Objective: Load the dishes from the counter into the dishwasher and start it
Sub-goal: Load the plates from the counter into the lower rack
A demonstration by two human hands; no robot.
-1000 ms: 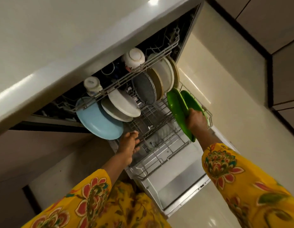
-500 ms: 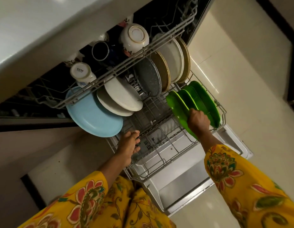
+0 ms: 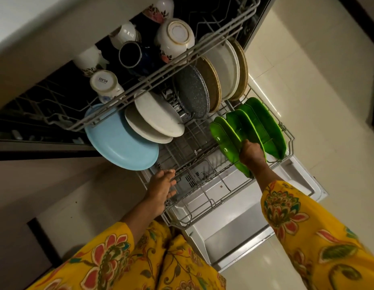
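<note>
dishwasher (image 3: 234, 233) door down over pale tiled floor (image 3: 320, 97), top cut off by counter (image 3: 35, 38) | lower rack (image 3: 204, 185) pulled out, plates upright, blue plate (image 3: 121, 143) at left | right hand (image 3: 252, 153) clamped on green plate (image 3: 225, 141), fingertips hidden behind it | left hand (image 3: 162, 188) on rack edge, fingers loosely apart

The right hand (image 3: 252, 153) grips a green plate (image 3: 225, 141) in the lower rack (image 3: 202, 197); at eight o'clock, the left hand (image 3: 163, 187) rests on the rack's edge.
</note>
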